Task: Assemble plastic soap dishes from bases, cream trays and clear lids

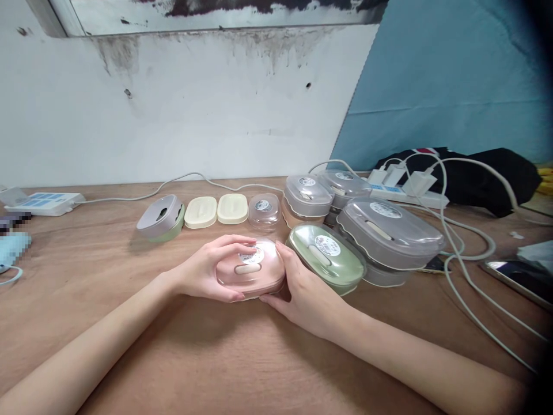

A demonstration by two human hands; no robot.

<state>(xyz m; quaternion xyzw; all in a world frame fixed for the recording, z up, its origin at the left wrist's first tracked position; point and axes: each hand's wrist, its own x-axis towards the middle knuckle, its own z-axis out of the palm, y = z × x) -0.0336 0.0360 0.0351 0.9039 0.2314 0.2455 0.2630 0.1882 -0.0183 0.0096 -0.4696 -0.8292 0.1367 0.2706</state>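
The wide surface (pixel 259 363) lies nearest. Past it, the left hand (pixel 203 266) and right hand (pixel 305 291) hold the pink box (pixel 254 282), fingers (pixel 235 249) bent round both sides. A green box (pixel 343 268) sits just beside the right hand; the white wall (pixel 216 115) stands behind.

Clock positions are read from the held box (pixel 254 281), which lies between the left hand (pixel 205 268) at 9 o'clock and the right hand (pixel 305 295) at 3. A small box (pixel 264 214) lies at 12; two lidded cases (pixel 232 208) sit side by side toward 11, and a tilted dish (pixel 159 220) at 10. A wide box (pixel 332 266) lies at 3, just beyond the right hand, with a large stack (pixel 391 245) behind it. A power strip (pixel 425 198) lies at 2, before dark cloth (pixel 484 173). The wall (pixel 216 109) stands behind, at 12.
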